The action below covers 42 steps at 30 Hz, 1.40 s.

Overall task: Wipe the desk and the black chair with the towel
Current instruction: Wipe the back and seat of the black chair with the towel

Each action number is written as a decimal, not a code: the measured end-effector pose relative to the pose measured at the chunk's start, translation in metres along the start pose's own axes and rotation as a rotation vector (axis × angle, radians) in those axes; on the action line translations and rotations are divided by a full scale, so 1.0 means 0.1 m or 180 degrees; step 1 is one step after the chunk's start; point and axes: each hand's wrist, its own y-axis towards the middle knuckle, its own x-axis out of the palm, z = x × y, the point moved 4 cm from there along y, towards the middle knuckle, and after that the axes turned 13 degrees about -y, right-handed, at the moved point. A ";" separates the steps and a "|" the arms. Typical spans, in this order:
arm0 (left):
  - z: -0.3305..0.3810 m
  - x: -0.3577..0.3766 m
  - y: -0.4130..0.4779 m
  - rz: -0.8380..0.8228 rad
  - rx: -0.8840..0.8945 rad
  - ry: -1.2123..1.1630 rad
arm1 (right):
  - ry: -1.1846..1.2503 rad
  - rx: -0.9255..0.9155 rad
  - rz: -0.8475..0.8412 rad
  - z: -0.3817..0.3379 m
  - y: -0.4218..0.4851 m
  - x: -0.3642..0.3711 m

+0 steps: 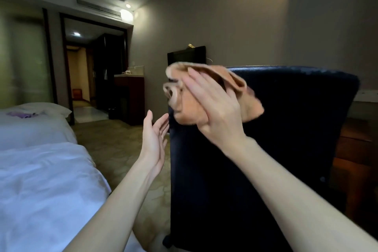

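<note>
Beige walls close the room behind our hands, with a white bed [41, 170] out beyond our left hand [154, 137]. Our right hand [216, 108] lies flat, fingers straight, pressing the towel [237, 84] against the chair [286, 139] back near its top left corner. The towel bunches under the palm and spills past the fingertips. Our left hand is spread and holds nothing, just below the towel; we cannot tell whether it touches the chair's edge. Right of our right hand, the desk [356, 145] shows behind the chair.

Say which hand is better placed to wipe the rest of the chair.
Right. The right hand presses the towel against the black chair; the left hand is open beside its edge, empty.
</note>
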 end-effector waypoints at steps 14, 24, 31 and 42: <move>-0.03 -0.09 0.08 -0.0037 0.0017 -0.0212 | -0.0810 -0.0484 -0.1647 0.06 -1.72 0.65; 0.00 -0.14 0.13 0.0007 0.0165 -0.0463 | -0.0766 -0.0789 0.0191 -0.08 -0.09 0.36; 0.01 -0.30 0.11 -0.0082 -0.0185 -0.0988 | -0.1348 -0.0180 -0.1754 -0.03 -0.48 0.90; -1.25 -0.07 -0.23 0.0841 -0.0025 0.0298 | -0.0181 0.0079 -0.2306 0.21 -2.79 0.06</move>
